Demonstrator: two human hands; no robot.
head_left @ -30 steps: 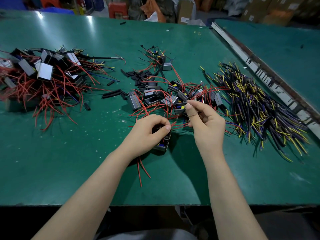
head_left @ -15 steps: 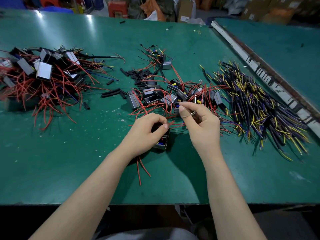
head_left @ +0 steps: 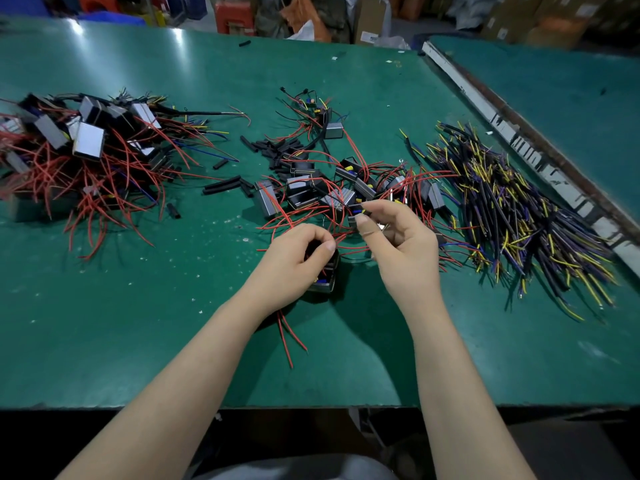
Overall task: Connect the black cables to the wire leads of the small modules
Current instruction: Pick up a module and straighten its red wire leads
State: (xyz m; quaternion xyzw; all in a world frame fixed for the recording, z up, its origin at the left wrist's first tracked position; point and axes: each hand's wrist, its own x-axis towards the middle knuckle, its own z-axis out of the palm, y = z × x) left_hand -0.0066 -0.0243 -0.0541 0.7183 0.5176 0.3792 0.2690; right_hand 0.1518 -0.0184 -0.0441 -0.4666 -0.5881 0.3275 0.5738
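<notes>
My left hand (head_left: 294, 261) curls around a small grey module (head_left: 325, 278) resting on the green table (head_left: 138, 323); its red leads (head_left: 287, 334) trail out toward me under the wrist. My right hand (head_left: 398, 244) pinches a small shiny metal piece near the thumb, just above the red wires running between both hands. Behind the hands lies a loose pile of modules with red leads (head_left: 332, 192). A heap of black cables with yellow and blue ends (head_left: 512, 209) lies to the right.
A larger pile of modules with red wires (head_left: 86, 154) sits at the far left. Short black sleeve pieces (head_left: 273, 150) are scattered mid-table. A second green table (head_left: 554, 98) adjoins at the right behind a worn edge strip (head_left: 519, 147). Boxes stand beyond.
My right hand has drawn down and left, closer to my left hand, still pinching its small piece. My left hand has stayed on the module.
</notes>
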